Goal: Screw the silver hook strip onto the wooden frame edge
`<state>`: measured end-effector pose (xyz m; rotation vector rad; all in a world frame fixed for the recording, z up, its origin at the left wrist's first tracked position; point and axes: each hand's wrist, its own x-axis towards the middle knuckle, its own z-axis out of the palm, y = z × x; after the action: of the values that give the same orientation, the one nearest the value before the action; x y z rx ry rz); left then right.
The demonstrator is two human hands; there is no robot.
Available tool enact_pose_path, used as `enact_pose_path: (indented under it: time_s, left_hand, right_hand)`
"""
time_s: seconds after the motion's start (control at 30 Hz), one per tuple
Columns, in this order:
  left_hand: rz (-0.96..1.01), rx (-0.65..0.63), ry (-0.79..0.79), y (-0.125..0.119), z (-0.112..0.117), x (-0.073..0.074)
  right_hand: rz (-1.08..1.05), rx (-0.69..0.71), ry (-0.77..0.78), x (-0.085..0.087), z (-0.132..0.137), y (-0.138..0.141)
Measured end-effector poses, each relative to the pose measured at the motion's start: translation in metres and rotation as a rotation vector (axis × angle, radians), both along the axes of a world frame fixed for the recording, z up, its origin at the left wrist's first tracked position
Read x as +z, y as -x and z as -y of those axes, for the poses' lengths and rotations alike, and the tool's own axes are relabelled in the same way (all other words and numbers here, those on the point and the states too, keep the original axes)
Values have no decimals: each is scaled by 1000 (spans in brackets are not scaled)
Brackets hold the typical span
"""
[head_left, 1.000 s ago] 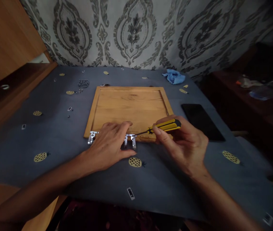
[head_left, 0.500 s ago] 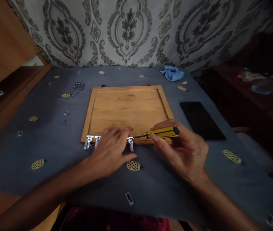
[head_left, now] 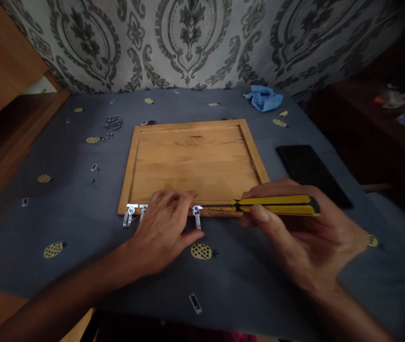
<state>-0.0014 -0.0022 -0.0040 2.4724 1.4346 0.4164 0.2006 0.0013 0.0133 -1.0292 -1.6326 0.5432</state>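
Flat, my left hand (head_left: 163,228) presses the smooth wooden board (head_left: 191,161); my right hand (head_left: 295,232) grips a ribbed yellow-black screwdriver (head_left: 277,205) against a shiny metal hook (head_left: 197,214).

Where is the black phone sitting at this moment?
In the head view, the black phone lies flat on the blue tablecloth, to the right of the wooden board and just beyond the right hand, which holds the screwdriver.

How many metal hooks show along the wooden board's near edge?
3 hooks: two near the left corner of the board, one right of the left hand, which may hide others.
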Motion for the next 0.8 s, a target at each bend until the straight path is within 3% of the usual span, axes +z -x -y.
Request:
enact_pose_path:
  time_s: [0.13,0.37,0.8]
  left_hand:
    - [-11,16,-2,0,1,0]
    - [-14,22,-11,-1,0,0]
    - [5,25,8,0,0,1]
  right_hand:
    - [-77,28,-75,2,0,1]
    - [-56,56,10,0,3,1]
    - [-4,68,18,-4,3,6]
